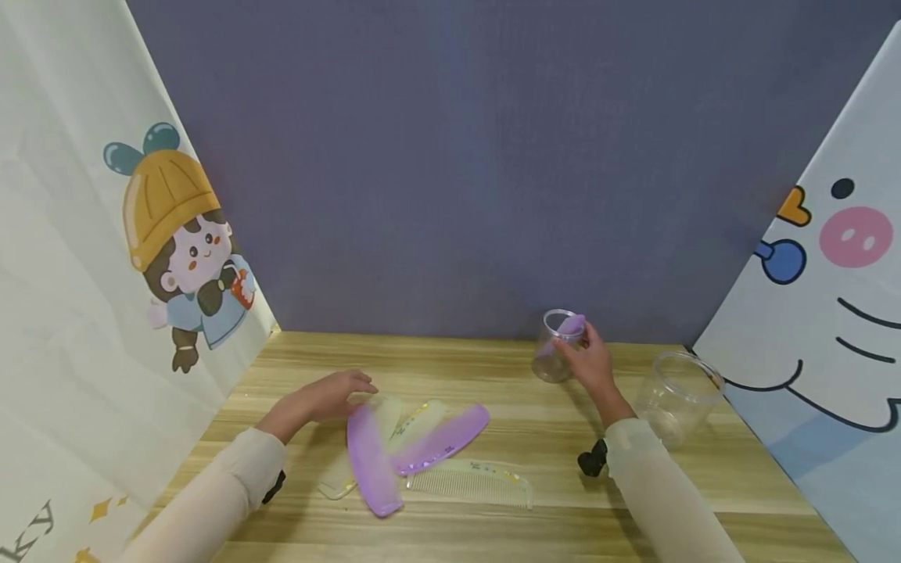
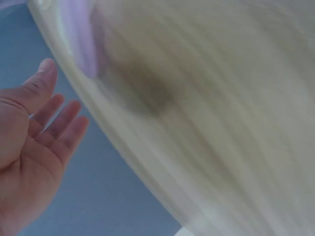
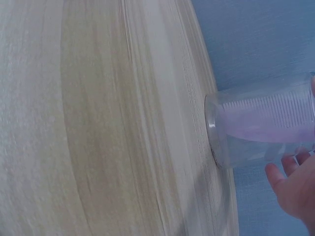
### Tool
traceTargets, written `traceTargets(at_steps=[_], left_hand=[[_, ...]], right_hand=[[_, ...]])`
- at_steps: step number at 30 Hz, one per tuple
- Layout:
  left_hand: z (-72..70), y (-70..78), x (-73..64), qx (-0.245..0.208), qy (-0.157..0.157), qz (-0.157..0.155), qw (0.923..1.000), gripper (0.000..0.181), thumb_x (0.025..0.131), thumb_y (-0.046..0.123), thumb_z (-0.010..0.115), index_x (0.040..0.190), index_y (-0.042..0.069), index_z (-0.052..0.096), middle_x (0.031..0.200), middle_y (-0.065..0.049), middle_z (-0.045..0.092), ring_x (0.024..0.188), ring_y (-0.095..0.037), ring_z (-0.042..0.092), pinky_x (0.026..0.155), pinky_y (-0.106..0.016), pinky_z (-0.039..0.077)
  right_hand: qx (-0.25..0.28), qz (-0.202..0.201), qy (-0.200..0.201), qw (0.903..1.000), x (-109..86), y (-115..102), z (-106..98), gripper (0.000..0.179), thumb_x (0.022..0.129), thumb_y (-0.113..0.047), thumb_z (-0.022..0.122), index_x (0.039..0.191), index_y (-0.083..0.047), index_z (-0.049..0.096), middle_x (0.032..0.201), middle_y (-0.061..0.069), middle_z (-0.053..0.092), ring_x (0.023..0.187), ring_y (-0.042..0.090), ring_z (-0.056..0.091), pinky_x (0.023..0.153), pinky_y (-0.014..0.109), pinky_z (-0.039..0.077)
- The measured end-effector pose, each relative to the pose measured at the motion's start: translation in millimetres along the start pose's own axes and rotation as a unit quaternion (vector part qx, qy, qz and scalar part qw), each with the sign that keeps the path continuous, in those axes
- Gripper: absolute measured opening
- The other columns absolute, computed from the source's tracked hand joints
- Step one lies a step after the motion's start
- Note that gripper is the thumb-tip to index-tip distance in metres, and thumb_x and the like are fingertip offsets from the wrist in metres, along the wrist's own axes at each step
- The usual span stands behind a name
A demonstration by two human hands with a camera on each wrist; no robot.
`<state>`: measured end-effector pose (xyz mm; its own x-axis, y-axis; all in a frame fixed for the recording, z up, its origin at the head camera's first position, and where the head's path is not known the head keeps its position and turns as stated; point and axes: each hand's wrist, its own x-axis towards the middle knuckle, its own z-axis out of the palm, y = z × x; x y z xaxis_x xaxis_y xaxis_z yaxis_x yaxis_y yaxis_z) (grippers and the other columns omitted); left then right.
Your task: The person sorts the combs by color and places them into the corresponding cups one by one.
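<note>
At the back right, a clear plastic cup (image 1: 547,361) stands on the table with a purple comb (image 3: 268,120) leaning inside it. My right hand (image 1: 590,361) grips the cup near its rim, thumb on the near side, fingers curled round the other. My left hand (image 1: 336,395) hovers at the far left of a loose pile of combs, fingers spread and holding nothing. Two purple combs (image 1: 371,461) lie over pale yellow-green ones in that pile, hiding parts of them. A pale comb (image 1: 472,483) with small coloured decorations lies at the pile's near right.
A larger clear plastic container (image 1: 679,399) stands to the right, beside my right forearm. The wood-grain table (image 1: 296,360) ends at a grey-blue backdrop (image 1: 450,195). Cartoon-printed panels (image 1: 70,274) flank it on both sides.
</note>
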<state>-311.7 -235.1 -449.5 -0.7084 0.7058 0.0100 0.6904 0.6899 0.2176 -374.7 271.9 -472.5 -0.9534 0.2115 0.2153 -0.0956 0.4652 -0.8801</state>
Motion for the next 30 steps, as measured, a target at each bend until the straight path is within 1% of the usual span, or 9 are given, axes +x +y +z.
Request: traceTargets(at_steps=[2,4,7,10,15,19,22,27,30], left_hand=[[1.9,0.0,-5.7,-0.001,-0.01,-0.003,0.9999,0.042,0.089,-0.007,0.067,0.131,-0.002,0.065,0.138,-0.028,0.059,0.128,-0.046,0.056,0.106,-0.056,0.048],[3.8,-0.5,-10.5,0.004,-0.021,0.002,0.9998,0.047,0.087,-0.009,0.068,0.133,-0.002,0.064,0.142,-0.028,0.057,0.13,-0.047,0.054,0.107,-0.055,0.048],[6.4,-1.6,-15.3,0.007,-0.032,0.01,0.9994,0.053,0.082,-0.012,0.069,0.134,0.0,0.064,0.142,-0.027,0.058,0.131,-0.045,0.055,0.108,-0.055,0.048],[8.9,-3.4,-17.9,0.009,-0.038,0.009,0.9992,0.057,0.08,-0.014,0.069,0.135,0.001,0.063,0.141,-0.023,0.06,0.131,-0.043,0.055,0.109,-0.054,0.046],[12.4,-4.5,-14.9,0.029,-0.038,0.023,0.9986,0.064,0.078,-0.015,0.071,0.139,0.003,0.06,0.141,-0.02,0.061,0.132,-0.041,0.056,0.109,-0.052,0.047],[12.9,-2.7,-11.5,0.012,-0.047,0.011,0.9988,0.07,0.076,-0.015,0.073,0.142,0.004,0.059,0.144,-0.02,0.059,0.134,-0.04,0.054,0.111,-0.052,0.046],[14.2,-2.6,-10.3,0.011,-0.05,0.012,0.9986,0.071,0.072,-0.016,0.073,0.14,0.005,0.061,0.142,-0.019,0.061,0.133,-0.04,0.056,0.111,-0.052,0.046],[16.7,-5.0,-9.5,0.051,-0.046,0.037,0.997,0.072,0.067,-0.014,0.076,0.135,0.007,0.066,0.135,-0.016,0.066,0.127,-0.037,0.061,0.108,-0.049,0.05],[15.8,-6.2,-8.9,0.061,-0.042,0.046,0.9962,0.071,0.066,-0.012,0.078,0.134,0.007,0.066,0.134,-0.014,0.067,0.126,-0.035,0.061,0.107,-0.048,0.051]], right_hand=[[0.0,0.001,0.0,1.0,-0.3,0,0,0.086,0.092,-0.035,0.076,0.159,-0.006,0.032,0.147,0.027,0.051,0.141,0.042,0.046,0.118,0.054,0.038],[0.0,0.002,-0.001,1.0,-0.5,0,1,0.086,0.092,-0.036,0.076,0.159,-0.007,0.031,0.147,0.026,0.05,0.141,0.042,0.045,0.118,0.054,0.038],[0.0,0.003,-0.004,1.0,-0.6,-1,1,0.087,0.092,-0.037,0.075,0.16,-0.006,0.03,0.148,0.027,0.049,0.142,0.042,0.044,0.118,0.055,0.037],[0.004,0.005,-0.005,1.0,-0.5,-1,0,0.088,0.092,-0.037,0.075,0.16,-0.006,0.029,0.148,0.027,0.049,0.143,0.042,0.043,0.119,0.054,0.037],[0.002,0.007,-0.005,1.0,0.4,-1,-1,0.088,0.092,-0.037,0.075,0.161,-0.007,0.028,0.148,0.027,0.048,0.143,0.043,0.042,0.119,0.054,0.036],[0.003,0.008,-0.007,0.9999,-0.1,-1,0,0.089,0.093,-0.037,0.074,0.161,-0.006,0.026,0.15,0.027,0.047,0.144,0.042,0.042,0.12,0.054,0.035],[0.005,0.013,-0.009,0.9999,-1.0,0,1,0.09,0.093,-0.038,0.074,0.162,-0.007,0.025,0.151,0.027,0.046,0.144,0.042,0.042,0.121,0.053,0.035],[0.003,0.014,-0.008,0.9999,-1.8,1,1,0.092,0.093,-0.039,0.074,0.162,-0.008,0.023,0.153,0.026,0.046,0.143,0.041,0.042,0.12,0.053,0.035],[0.004,0.008,-0.006,0.9999,-1.3,0,1,0.091,0.092,-0.039,0.075,0.162,-0.008,0.025,0.151,0.026,0.047,0.143,0.041,0.043,0.119,0.054,0.036]])
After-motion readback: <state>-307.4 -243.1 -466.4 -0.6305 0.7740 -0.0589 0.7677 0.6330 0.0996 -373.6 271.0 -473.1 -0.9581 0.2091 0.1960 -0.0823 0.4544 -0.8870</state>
